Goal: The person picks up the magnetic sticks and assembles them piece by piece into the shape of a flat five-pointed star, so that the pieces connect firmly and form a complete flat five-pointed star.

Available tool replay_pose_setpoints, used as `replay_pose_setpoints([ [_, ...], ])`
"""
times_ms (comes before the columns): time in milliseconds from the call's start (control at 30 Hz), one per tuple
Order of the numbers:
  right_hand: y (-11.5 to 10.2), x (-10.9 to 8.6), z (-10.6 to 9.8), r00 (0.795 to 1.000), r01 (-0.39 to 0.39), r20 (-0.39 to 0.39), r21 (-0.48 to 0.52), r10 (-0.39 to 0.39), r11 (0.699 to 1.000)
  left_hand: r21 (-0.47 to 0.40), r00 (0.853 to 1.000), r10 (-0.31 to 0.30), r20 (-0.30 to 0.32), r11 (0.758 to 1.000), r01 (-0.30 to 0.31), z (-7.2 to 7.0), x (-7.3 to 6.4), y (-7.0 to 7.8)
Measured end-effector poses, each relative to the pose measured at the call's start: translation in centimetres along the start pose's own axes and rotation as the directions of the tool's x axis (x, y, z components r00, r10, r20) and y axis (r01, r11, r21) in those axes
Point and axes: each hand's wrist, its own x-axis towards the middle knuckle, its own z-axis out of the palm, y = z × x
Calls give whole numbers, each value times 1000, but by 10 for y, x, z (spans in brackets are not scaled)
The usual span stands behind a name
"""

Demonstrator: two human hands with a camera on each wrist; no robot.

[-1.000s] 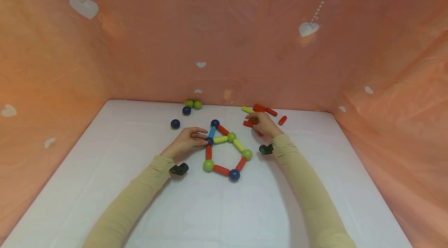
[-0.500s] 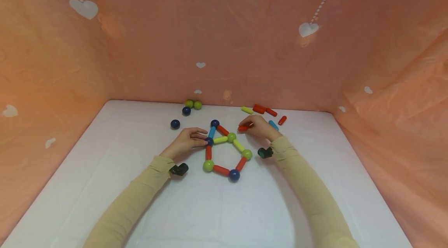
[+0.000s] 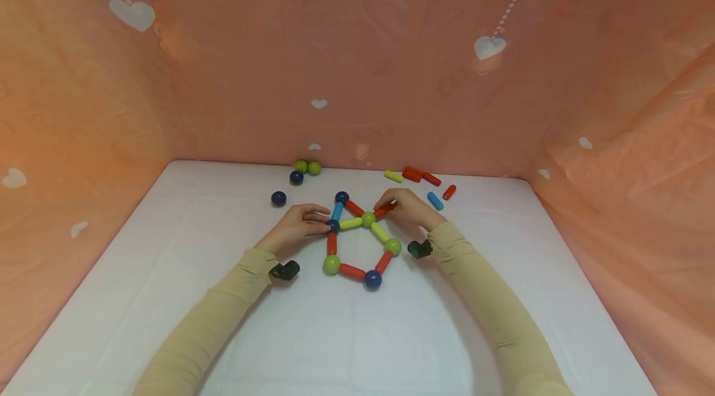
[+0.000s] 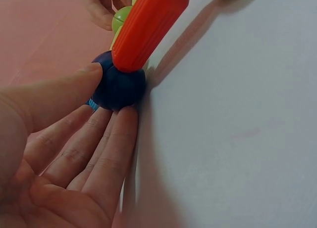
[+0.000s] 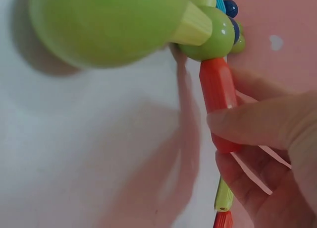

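A pink-orange backdrop (image 3: 268, 73), printed with white hearts, encloses a white-covered table (image 3: 335, 340) at the rear and sides. Two tan sleeves (image 3: 218, 303) extend over the table from the near edge. The assembly (image 3: 380, 233) lies at mid-table, between the hands: a five-sided ring of balls and rods, with a triangle joined at its far left side.

Left hand (image 3: 293, 226): thumb and fingertips pinch the dark blue corner ball (image 4: 120, 88) at the left of the ring; the fingers are extended.

Right hand (image 3: 412, 207): thumb and fingers pinch a red rod (image 5: 219, 101). The rod end appears to touch the green junction ball (image 3: 368, 219), shared by ring and triangle; full seating cannot be confirmed from these views.

Loose rods, beyond the right hand: loose red rods (image 3: 412, 174), a yellow-green rod (image 3: 393, 176) and a blue rod (image 3: 435, 200).

Loose balls, beyond the left hand: two green balls (image 3: 314, 167), side by side, and two dark blue balls (image 3: 278, 198), set apart
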Motion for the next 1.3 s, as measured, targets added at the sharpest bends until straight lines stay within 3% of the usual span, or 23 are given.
replay_pose_setpoints([
  [300,1,-5,-3,1000,-7,-9,16,8,1000,-12,1000,8,2,1000,-8,0,0,-1],
  [533,12,-13,-22,996,18,-86,46,-14,999,6,1000,14,-3,1000,-14,-1,0,-1],
  [733,26,-23,-33,984,-96,-147,42,101,995,-4,1000,15,0,1000,-15,-1,0,-2],
  [1033,41,-30,-28,948,-262,-177,34,263,965,-14,1000,-12,0,1000,12,1,0,-1],
  [1300,44,-33,-23,966,-199,-158,37,203,979,-25,999,-38,-7,999,38,1,-2,1],
])
